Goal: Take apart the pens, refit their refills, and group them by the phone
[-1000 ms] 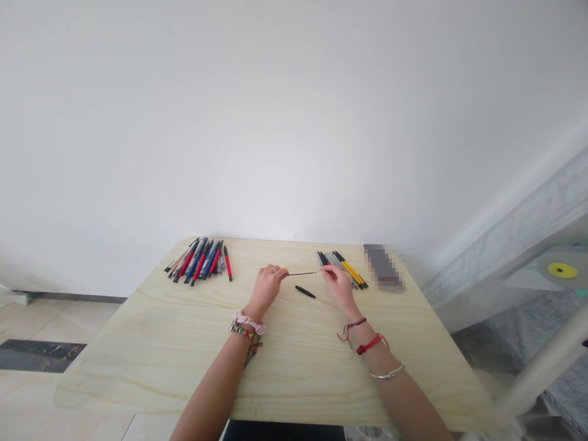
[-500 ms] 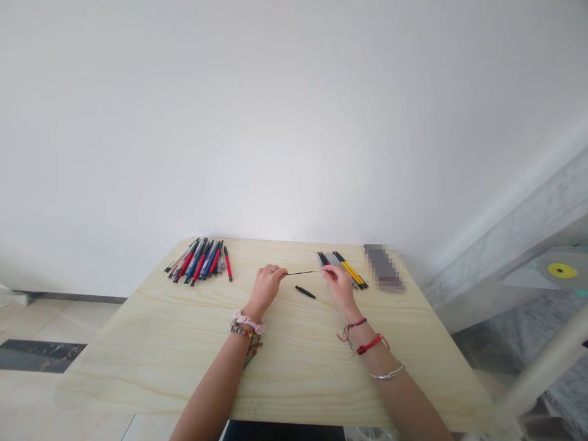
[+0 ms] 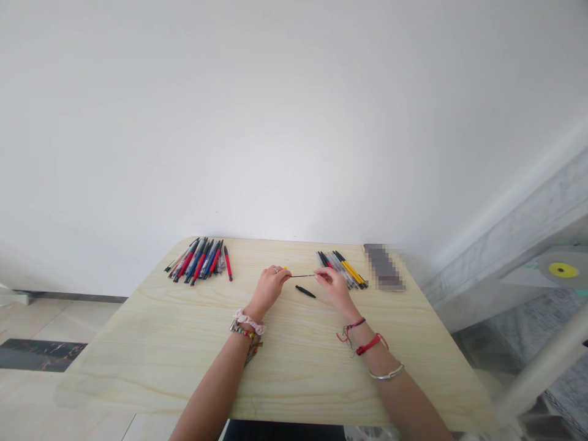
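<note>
My left hand [image 3: 270,288] is closed in a pinch on a thin dark pen refill [image 3: 301,275], which points to the right. A bit of yellow [image 3: 285,268] shows behind its fingertips, perhaps a pen barrel in the same hand; most of it is hidden. At the refill's right end, the thumb and fingers of my right hand [image 3: 333,285] pinch a tiny silvery, spring-like piece, too small to make out clearly. Just below the refill, a short black pen part [image 3: 305,291] lies on the table between both hands.
On the left of the wooden table [image 3: 184,343] lies a pile of red, blue and grey pens [image 3: 197,260], with one red pen [image 3: 228,263] beside it. Yellow, clear and red pens [image 3: 344,269] lie behind my right hand. A blurred dark flat object [image 3: 384,267] is farther right.
My right hand has moved left, so its fingertips now meet the refill's tip. My left hand has shifted slightly right. The black pen part has not moved.
</note>
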`<state>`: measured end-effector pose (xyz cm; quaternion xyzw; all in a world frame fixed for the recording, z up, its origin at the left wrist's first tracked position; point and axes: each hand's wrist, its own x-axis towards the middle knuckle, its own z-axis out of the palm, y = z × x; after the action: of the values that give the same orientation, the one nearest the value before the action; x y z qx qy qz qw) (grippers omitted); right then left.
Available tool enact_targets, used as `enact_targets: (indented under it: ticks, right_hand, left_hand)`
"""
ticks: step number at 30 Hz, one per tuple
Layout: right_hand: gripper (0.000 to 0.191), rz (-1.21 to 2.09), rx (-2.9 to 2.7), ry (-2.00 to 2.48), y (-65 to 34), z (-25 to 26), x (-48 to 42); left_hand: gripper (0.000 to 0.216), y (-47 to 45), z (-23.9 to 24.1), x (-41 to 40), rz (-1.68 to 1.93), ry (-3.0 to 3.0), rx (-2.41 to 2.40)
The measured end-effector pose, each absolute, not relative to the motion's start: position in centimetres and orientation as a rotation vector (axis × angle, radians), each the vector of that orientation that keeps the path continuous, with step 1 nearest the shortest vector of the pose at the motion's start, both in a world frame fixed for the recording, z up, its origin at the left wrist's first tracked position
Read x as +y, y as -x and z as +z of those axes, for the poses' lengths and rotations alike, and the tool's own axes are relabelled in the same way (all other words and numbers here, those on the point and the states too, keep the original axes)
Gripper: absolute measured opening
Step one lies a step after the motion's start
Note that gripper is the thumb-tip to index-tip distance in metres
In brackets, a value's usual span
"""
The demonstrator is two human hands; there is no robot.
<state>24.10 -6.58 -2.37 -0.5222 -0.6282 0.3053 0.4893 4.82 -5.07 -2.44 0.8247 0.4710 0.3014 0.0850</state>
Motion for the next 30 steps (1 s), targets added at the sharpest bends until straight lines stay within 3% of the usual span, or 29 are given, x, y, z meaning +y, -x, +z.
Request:
enact_targets:
  ticks: [7,17,30]
  right_hand:
    - [0.031,0.831,-1.444,1.304,-24.0,-2.4,-6.4]
    - [0.002,0.362,-2.182,1.440,-22.7,-2.4,-8.2]
    - [0.011,0.520,-1.615,1.343,-24.5,-2.2,-6.5]
  left_hand:
    - [0.017,-4.3,-2.7,-4.5,0.980,-2.364,1.386]
    - [0.017,-2.4,-3.0,-3.7,1.043,-2.260,1.654]
    - [0.017,-2.5,-2.6,-4.0,0.909,-2.303,1.718]
